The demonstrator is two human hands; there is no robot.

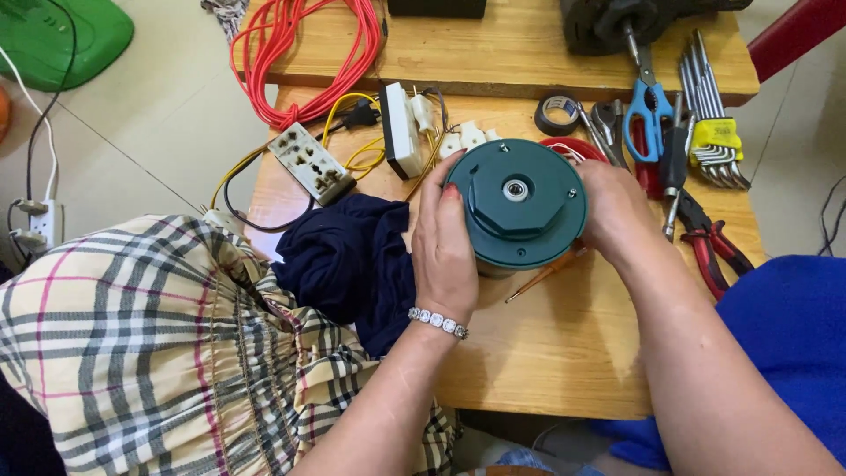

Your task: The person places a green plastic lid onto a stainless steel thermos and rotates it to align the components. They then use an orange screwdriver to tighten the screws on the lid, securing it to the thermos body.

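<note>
Both hands clasp a round green motor housing point(515, 204) over the wooden table point(546, 361).
The left hand point(443, 251) and right hand point(617, 211) press its opposite sides; a dark blue cloth point(348, 260) lies just left, pliers point(709, 247) right.

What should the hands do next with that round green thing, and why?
Probably set it down flat on the wooden table. Both the left hand and the right hand grip the sides of the green round housing, so neither is free to pick up a tool. The screwdriver and pliers lie just right of it.
</note>
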